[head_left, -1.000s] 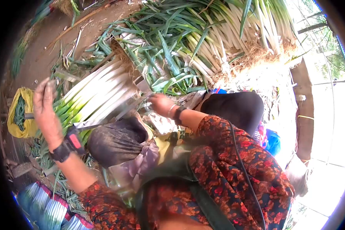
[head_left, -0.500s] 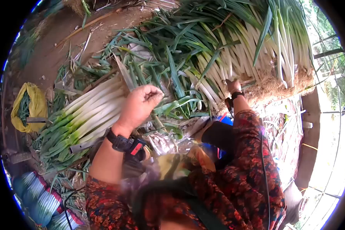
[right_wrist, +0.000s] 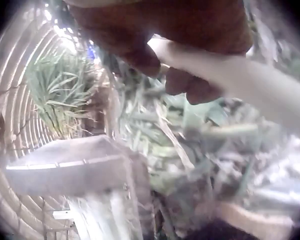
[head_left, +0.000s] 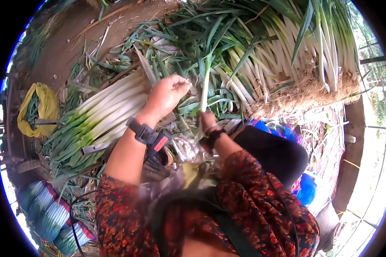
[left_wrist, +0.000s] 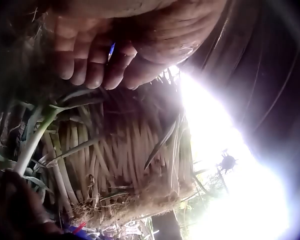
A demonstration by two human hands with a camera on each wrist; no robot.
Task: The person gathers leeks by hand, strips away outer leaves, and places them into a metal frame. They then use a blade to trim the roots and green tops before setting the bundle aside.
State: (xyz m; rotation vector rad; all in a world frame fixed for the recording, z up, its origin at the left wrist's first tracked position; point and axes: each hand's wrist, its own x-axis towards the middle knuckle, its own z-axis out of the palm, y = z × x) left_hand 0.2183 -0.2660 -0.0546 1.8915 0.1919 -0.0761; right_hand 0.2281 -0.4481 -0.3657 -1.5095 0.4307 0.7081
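My right hand (head_left: 209,121) grips a single leek (head_left: 205,88) by its white lower end, and its green leaves point away from me. In the right wrist view the fingers (right_wrist: 177,82) wrap round the white shaft (right_wrist: 260,80). My left hand (head_left: 167,94) is held up beside the leek, over the end of a row of trimmed leeks (head_left: 111,103). Seen from the left wrist, its fingers (left_wrist: 95,70) hang side by side, loosely bent, with nothing in them. The row of leeks lies in a metal frame (head_left: 99,147) at my left.
A large pile of leeks (head_left: 283,51) with hairy roots lies at the far right. Cut leaves litter the ground (head_left: 55,55). A yellow sack (head_left: 47,107) stands at the left, and tied bundles (head_left: 45,210) lie at the lower left. A flat upright blade-like piece (head_left: 145,64) rises beside the row.
My left hand swung from the far left to the row's right end, then slightly up and right. My right hand reached to the leek pile and came back toward me with one leek.
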